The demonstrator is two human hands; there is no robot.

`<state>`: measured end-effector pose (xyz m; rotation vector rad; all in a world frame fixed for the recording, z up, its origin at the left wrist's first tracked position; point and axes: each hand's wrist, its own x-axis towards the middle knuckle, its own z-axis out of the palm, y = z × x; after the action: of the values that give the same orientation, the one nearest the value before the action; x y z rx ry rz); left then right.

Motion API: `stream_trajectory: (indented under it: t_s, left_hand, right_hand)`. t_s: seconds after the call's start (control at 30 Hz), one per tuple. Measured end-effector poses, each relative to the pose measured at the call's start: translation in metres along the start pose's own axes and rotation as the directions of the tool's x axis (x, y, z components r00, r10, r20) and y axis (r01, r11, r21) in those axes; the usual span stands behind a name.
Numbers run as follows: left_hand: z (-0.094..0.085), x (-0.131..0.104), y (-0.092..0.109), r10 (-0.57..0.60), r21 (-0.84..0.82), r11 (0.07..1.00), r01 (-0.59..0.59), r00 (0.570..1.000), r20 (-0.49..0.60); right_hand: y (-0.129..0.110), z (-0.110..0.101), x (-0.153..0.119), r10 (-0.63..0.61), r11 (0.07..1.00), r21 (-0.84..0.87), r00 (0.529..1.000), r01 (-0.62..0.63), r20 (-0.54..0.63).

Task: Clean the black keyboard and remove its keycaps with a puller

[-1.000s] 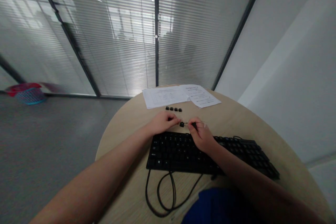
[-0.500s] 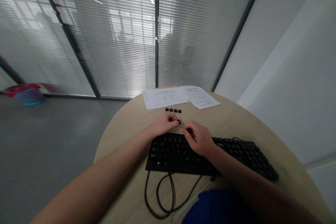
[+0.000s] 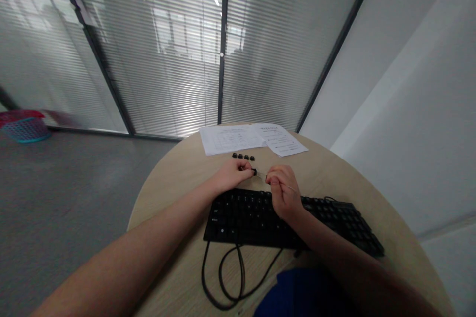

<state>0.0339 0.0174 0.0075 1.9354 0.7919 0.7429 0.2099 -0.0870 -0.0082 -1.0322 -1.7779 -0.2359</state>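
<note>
My left hand [image 3: 235, 174] pinches a small black keycap [image 3: 255, 172] above the table, just past the keyboard's far edge. My right hand [image 3: 285, 190] is closed around a thin wire keycap puller [image 3: 261, 175]; its fine wire end points at the keycap. Whether the wire touches the keycap is too small to tell. Under both hands lies a black keyboard [image 3: 241, 215], partly covered by my right hand and forearm. Several loose black keycaps [image 3: 243, 156] sit in a short row beyond my left hand.
Printed sheets of paper [image 3: 232, 139] lie at the far side of the round wooden table [image 3: 163, 193]. A looped black cable [image 3: 223, 302] rests in front of the keyboard. On the floor at left stands a red and blue basket [image 3: 26, 129], by the glass partition.
My right hand has drawn back a little to the right from the keycap, and its fingers have curled more. My left hand still pinches the keycap. The view has shifted slightly.
</note>
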Motion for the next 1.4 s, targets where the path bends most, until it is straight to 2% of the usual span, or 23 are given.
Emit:
stream_trajectory:
  t_s: [0.17,0.23,0.37,0.47,0.57,0.77,1.13,1.27,1.4]
  left_hand:
    - [-0.011,0.003,-0.002,-0.046,-0.118,0.992,0.034,0.994,-0.1]
    - [-0.013,0.002,-0.003,-0.025,-0.119,0.993,0.015,0.996,-0.08]
    - [-0.008,-0.001,0.001,0.086,-0.116,0.99,-0.075,0.992,0.091]
    - [-0.004,-0.003,0.004,0.135,-0.109,0.986,-0.123,0.984,0.116]
    - [-0.003,-0.002,0.002,0.146,-0.115,0.985,-0.132,0.982,0.123]
    - [-0.002,-0.001,-0.004,0.114,-0.092,0.991,-0.1,0.98,0.162]
    - [-0.003,0.001,-0.013,0.205,-0.002,0.978,-0.209,0.956,0.208]
    - [-0.005,0.0,-0.012,0.2,0.179,0.956,-0.233,0.962,0.183]
    - [-0.01,0.0,-0.016,0.179,0.362,0.901,-0.237,0.966,0.186]
  right_hand:
    - [0.014,0.001,-0.004,0.124,0.99,0.095,0.977,-0.108,-0.176]
    - [0.019,0.003,-0.004,0.174,0.983,0.093,0.968,-0.159,-0.18]
    - [0.02,0.007,-0.003,0.179,0.983,0.035,0.984,-0.179,-0.01]
    - [0.017,0.008,-0.002,0.087,0.996,-0.009,0.99,-0.087,0.109]
    - [0.016,0.008,-0.001,0.062,0.997,-0.047,0.99,-0.056,0.125]
    - [0.016,0.008,-0.002,0.11,0.988,-0.122,0.986,-0.095,0.123]
    - [0.024,0.01,-0.003,0.195,0.973,-0.161,0.959,-0.163,0.205]
    - [0.021,0.0,0.005,0.215,0.954,-0.272,0.926,-0.13,0.309]
    - [0.035,-0.007,0.024,0.323,0.91,-0.382,0.852,-0.16,0.412]
